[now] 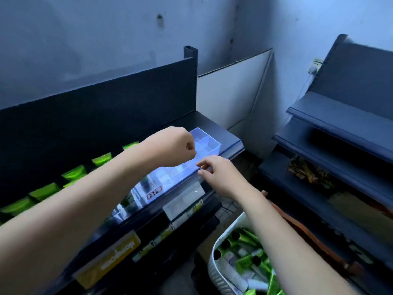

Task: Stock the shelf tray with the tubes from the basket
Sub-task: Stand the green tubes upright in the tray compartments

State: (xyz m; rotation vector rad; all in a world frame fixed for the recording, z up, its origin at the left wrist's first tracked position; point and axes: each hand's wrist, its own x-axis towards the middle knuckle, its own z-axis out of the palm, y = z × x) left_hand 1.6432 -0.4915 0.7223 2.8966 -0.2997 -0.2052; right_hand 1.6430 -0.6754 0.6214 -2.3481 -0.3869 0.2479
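Clear plastic shelf tray (209, 141) with inner dividers, sitting at the front right end of the dark top shelf (221, 127), its far compartments bare, near part hidden under the wrists. Left hand (173, 146) above the tray's middle, fingers curled into a loose fist, nothing seen in it. Right hand (218, 173) at the tray's front lip, fingertips bent and close together on the rim; whether pinching it, cannot tell. Red-bordered sticker (154, 194) on the tray's front wall, print unreadable. Green tubes (246, 262) with black caps, mixed with white ones, piled in the white basket (214, 271) low right, below the shelf edge and well apart from the tray. Open room right of the tray up to the shelf's end. Row of green packs (74, 172) along the back panel to the left. Yellow price tag (110, 258) on the shelf's front rail, lettering upside down and blurred.
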